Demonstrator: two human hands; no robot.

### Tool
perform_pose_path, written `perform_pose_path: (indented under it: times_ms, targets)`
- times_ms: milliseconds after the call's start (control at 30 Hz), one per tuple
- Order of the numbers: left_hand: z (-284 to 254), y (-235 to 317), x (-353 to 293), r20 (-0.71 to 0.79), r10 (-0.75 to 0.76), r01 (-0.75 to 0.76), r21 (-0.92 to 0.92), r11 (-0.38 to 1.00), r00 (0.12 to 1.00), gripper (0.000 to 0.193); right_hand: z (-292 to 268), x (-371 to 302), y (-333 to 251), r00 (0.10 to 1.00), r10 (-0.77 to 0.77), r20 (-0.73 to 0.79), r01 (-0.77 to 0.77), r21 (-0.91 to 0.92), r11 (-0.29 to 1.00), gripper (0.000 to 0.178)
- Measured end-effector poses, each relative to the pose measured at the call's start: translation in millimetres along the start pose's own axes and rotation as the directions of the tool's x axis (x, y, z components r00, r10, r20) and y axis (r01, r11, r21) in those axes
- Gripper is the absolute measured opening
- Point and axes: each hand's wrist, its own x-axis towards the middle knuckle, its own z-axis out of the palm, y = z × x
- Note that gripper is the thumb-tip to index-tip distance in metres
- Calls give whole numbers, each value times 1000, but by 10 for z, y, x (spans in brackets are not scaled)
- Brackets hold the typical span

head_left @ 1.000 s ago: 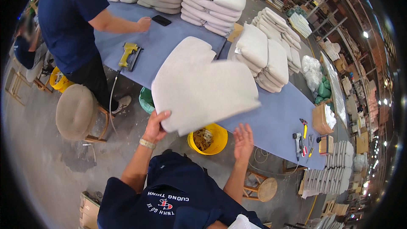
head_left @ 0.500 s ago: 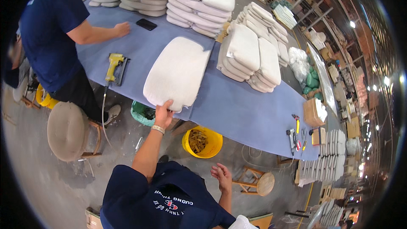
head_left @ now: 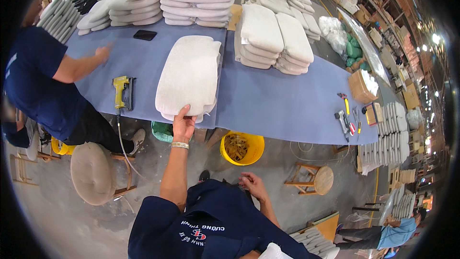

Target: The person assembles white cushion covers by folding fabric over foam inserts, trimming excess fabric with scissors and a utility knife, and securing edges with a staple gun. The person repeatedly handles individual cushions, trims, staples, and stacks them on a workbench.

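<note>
A pale grey fabric seat cushion [head_left: 188, 74] lies on the blue-covered table [head_left: 273, 100], with another pale edge showing beneath it. My left hand [head_left: 184, 123] grips the cushion's near edge, the tip of one finger on its top face. In front of my body, low and away from the table, hovers my right hand [head_left: 254, 184], with loosely bent fingers and nothing visible in them. A yellow staple gun [head_left: 123, 93] with an air hose rests on the table to the left of the cushion.
Stacks of cushions [head_left: 199, 0] line the table's far side, near a black phone [head_left: 145, 35]. A co-worker [head_left: 40, 72] stands at the left. Hand tools [head_left: 345, 122] lie on the right end. Below are a yellow bucket [head_left: 258, 149] and wooden stool [head_left: 322, 181].
My view has shifted to the right. My left hand stays at the cushion's near edge, where a lower layer now shows. My right hand has come closer to my body. The co-worker's hand has lifted.
</note>
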Motion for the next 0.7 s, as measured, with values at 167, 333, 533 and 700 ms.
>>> perform_pose_path:
  times_ms: [167, 333, 533, 700]
  targets:
    - [-362, -76, -61, 18, -67, 61, 231, 971, 998, 53, -300, -12, 93, 999, -1, -39, 1, 15, 1000, 35]
    - [-224, -120, -34, -89, 62, -26, 358, 933, 994, 59, -725, -113, 392, 996, 43, -75, -37, 78, 996, 35]
    - [-97, -956, -311, -225, 482, -343, 462, 818, 847, 71, -1665, -296, 862, 979, 26, -203, 18, 209, 978, 33]
    - [-231, -2881, -1160, 71, 190, -173, 783, 597, 979, 26, -2681, -577, 1083, 929, 29, -368, 77, 270, 960, 34]
